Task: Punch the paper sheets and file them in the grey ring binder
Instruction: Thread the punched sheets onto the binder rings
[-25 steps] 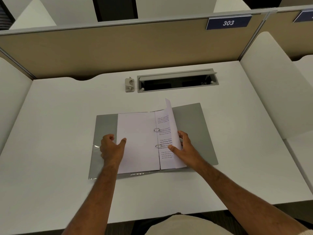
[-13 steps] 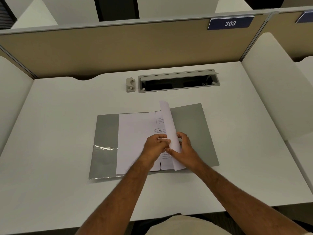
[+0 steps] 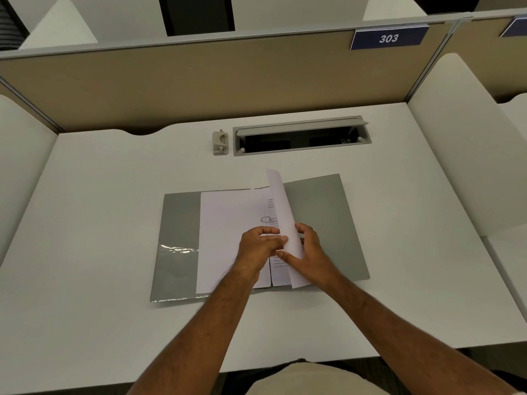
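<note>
The grey ring binder lies open and flat in the middle of the desk. White paper sheets lie on its left half, threaded on a metal ring. One sheet stands up on edge over the spine. My left hand pinches its lower edge from the left. My right hand holds the same sheet from the right, fingers behind it. The lower ring is hidden by my hands. A small beige hole punch sits at the back of the desk.
A grey cable tray with its lid up is set into the desk behind the binder. Beige and white partitions wall the desk at the back and both sides. A blue sign reads 303.
My left hand left the paper stack on the left and came right to the raised sheet. The sheet has swung more upright. My right hand has stayed on it.
</note>
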`<state>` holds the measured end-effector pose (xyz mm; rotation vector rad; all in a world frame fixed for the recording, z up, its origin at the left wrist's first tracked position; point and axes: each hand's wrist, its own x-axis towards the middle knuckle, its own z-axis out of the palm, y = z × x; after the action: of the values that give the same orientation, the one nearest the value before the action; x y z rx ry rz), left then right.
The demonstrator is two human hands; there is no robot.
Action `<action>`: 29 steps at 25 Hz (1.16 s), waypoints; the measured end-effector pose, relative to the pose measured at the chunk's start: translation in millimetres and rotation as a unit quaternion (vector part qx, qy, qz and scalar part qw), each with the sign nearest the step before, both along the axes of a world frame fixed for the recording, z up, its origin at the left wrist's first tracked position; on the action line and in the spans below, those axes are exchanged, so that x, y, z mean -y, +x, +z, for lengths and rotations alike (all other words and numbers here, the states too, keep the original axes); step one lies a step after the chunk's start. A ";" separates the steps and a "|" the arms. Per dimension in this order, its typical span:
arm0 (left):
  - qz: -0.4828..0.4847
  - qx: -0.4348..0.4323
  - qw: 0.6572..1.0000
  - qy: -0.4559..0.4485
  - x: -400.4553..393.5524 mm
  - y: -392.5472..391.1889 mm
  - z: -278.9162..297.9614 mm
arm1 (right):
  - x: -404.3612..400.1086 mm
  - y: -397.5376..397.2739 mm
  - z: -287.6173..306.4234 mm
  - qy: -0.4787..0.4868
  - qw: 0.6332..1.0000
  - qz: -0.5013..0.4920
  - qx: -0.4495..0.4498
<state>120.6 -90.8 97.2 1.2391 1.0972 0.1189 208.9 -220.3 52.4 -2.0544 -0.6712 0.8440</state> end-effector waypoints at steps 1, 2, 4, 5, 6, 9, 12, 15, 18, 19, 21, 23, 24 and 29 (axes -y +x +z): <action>0.000 -0.003 1.000 0.002 -0.2 0.0 -0.3 | -0.1 -0.1 0.6 -0.001 1.000 -0.001 0.000; 0.001 -0.005 1.000 0.003 -0.4 0.4 -1.2 | 0.0 -0.2 0.7 -0.003 1.000 -0.001 0.000; 0.003 -0.010 1.000 0.005 -0.8 0.9 -2.4 | -0.4 -0.2 0.9 -0.006 1.000 -0.004 0.000; 0.003 -0.013 1.000 0.008 -1.3 1.1 -2.7 | -0.5 0.1 0.9 -0.008 1.000 -0.006 0.000; 0.001 -0.016 1.000 0.012 -2.0 1.7 -3.1 | -0.4 0.5 0.9 -0.009 1.000 -0.008 -0.001; -0.007 -0.015 0.999 0.028 -4.2 1.8 -3.4 | 0.9 1.6 1.6 -0.007 1.000 -0.009 -0.005; -0.003 -0.009 0.999 0.049 -6.6 1.7 -2.5 | 2.8 3.0 2.2 -0.004 1.000 -0.006 -0.016; -0.009 -0.012 0.996 0.090 -12.3 0.0 -0.5 | 5.5 5.5 2.0 0.003 1.000 -0.014 -0.022; -0.023 -0.018 0.991 0.133 -23.2 -5.6 3.1 | 7.2 7.7 0.1 -0.001 1.000 -0.018 -0.016; -0.027 -0.016 0.989 0.146 -27.5 -8.4 6.0 | 7.3 8.3 0.0 0.001 1.000 -0.020 -0.017; -0.031 -0.006 0.986 0.162 -36.2 -15.4 12.8 | 7.6 9.3 -0.1 0.007 1.000 -0.024 -0.016; -0.031 0.005 0.985 0.170 -46.0 -24.4 19.0 | 7.9 10.2 1.4 0.011 1.000 -0.022 -0.017; -0.028 0.009 0.984 0.176 -51.2 -29.1 21.0 | 7.8 10.2 2.3 0.010 1.000 -0.019 -0.019; -0.003 0.001 0.981 0.195 -74.7 -51.9 19.1 | 8.6 10.4 0.5 0.002 1.000 -0.015 -0.015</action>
<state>68.7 -16.1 116.3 1.5908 1.0995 0.3446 219.3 -228.9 52.9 -2.0383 -0.6244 0.8549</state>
